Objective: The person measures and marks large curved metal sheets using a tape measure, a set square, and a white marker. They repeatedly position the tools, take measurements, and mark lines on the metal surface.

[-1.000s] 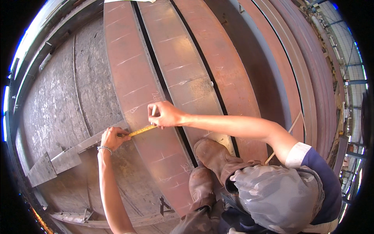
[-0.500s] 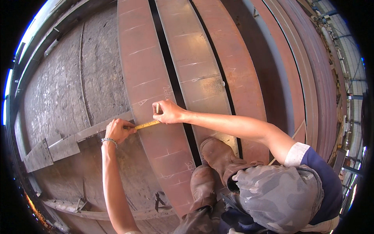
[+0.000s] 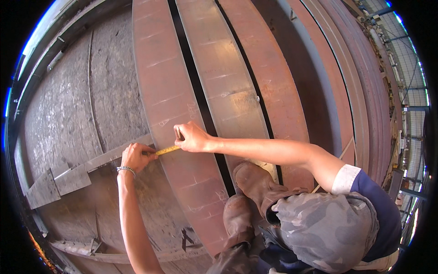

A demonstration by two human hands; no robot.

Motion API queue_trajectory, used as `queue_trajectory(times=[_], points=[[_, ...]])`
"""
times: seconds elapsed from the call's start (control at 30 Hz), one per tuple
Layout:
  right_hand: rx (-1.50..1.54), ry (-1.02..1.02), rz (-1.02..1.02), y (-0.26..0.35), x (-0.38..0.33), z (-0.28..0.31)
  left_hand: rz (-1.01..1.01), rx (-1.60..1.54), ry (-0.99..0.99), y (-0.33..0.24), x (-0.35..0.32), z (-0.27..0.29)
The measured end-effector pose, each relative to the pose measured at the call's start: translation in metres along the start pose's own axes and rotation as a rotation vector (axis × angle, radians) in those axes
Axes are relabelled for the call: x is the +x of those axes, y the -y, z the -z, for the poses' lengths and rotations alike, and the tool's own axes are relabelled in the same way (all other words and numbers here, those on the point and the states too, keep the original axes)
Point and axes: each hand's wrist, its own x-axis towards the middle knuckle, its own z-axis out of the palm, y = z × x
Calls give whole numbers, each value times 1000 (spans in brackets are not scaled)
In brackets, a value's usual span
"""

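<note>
A yellow tape measure [image 3: 167, 150] stretches between my hands, across the left part of a reddish-brown steel beam [image 3: 163, 86]. At the beam's left edge, my left hand [image 3: 134, 156] pinches one end of it. My right hand [image 3: 195, 138] is closed on the tape over the middle of the beam. Between its thumb and forefinger shows part of a small stick-like piece, too hidden to name for certain. Thin pale lines and small marks cross the beam at intervals above and below my hands.
More long beams lie alongside, including a greyer one [image 3: 223, 68], with dark gaps between them. My brown boots [image 3: 238, 214] stand on the beams. Left and lower down is a rough dark plate surface [image 3: 64, 109], with a metal strip [image 3: 107, 160] across it.
My right hand has shifted slightly left and down, so less tape shows between my hands. My left hand still pinches its end. The whole view has shifted slightly.
</note>
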Motion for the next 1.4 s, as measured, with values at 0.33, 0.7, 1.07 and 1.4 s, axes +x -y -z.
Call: queue_trajectory(times=[0.33,0.7,1.07,1.4], points=[[92,-445,103,8,18,65,-35,-6,-8,-2,0,1],[332,-607,-118,-21,-11,111,-88,-19,-135,-16,7,20],[364,-503,-249,-23,-4,127,-78,81,-157,-15,44,45],[356,-489,-256,-28,1,123,-61,24,-134,-12,44,44]])
